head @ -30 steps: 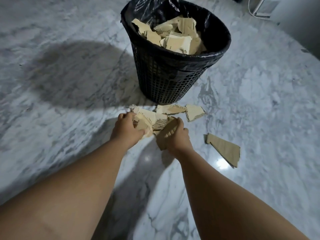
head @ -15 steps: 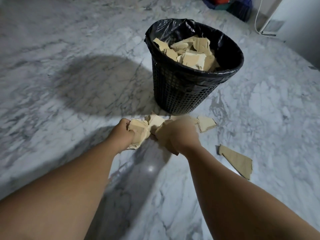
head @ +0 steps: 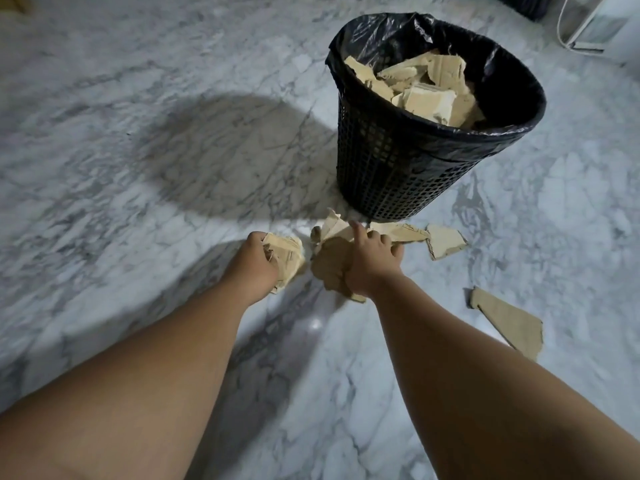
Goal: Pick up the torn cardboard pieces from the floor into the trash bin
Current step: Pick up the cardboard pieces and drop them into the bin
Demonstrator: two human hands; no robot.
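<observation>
On the grey-veined marble floor (head: 138, 168), the black mesh trash bin (head: 408, 161) already brims with torn tan cardboard scraps (head: 429, 98). We clutch more in our left hand (head: 258, 261) and right hand (head: 367, 261), fingers closed tight. By our count three pieces wait: a long wedge (head: 509, 320) and two scraps (head: 445, 240) at the bin's foot.

Dim indoor light, cool and grey, falls over the marble floor (head: 138, 168). A broad soft shadow spreads on the floor to the left of the trash bin (head: 408, 161), and a darker one runs beneath the forearms toward the near edge. A small bright glint (head: 315, 323) shines on the polished stone between the arms. Wide-angle bending curves the floor at the corners; the far-left floor is smeared with blur, and the forearms look soft close up.
</observation>
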